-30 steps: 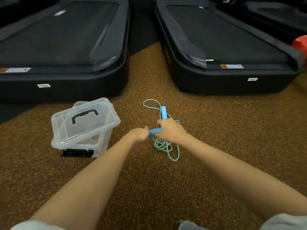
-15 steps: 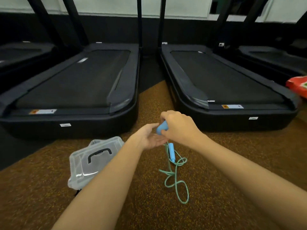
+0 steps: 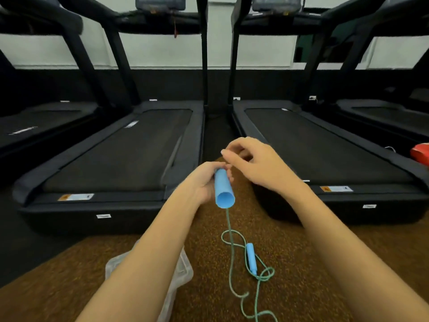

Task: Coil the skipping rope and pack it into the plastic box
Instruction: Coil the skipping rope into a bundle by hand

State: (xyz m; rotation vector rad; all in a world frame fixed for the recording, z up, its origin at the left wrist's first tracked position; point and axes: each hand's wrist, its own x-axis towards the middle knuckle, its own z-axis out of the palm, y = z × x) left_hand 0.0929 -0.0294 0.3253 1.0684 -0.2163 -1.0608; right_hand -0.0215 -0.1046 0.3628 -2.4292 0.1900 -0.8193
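My left hand point(image 3: 204, 182) grips one blue handle point(image 3: 223, 190) of the skipping rope, held up in the air with its open end towards me. The green rope point(image 3: 230, 238) hangs from that end down to the floor, where it lies in loose loops. The second blue handle point(image 3: 251, 259) lies on the floor among those loops. My right hand point(image 3: 253, 163) hovers just above and right of the held handle, fingers loosely curled, with nothing in it. The clear plastic box point(image 3: 184, 268) stands on the floor at the lower left, mostly hidden behind my left forearm.
Black treadmills point(image 3: 120, 154) stand side by side ahead, with a narrow gap between the two middle ones. A red object point(image 3: 421, 153) lies on the far-right treadmill edge. The floor under the rope is brown speckled rubber point(image 3: 290, 263).
I have raised my hands and my head. The handle went from my right hand's grip into my left hand, and my right hand let go. More rope now hangs off the floor.
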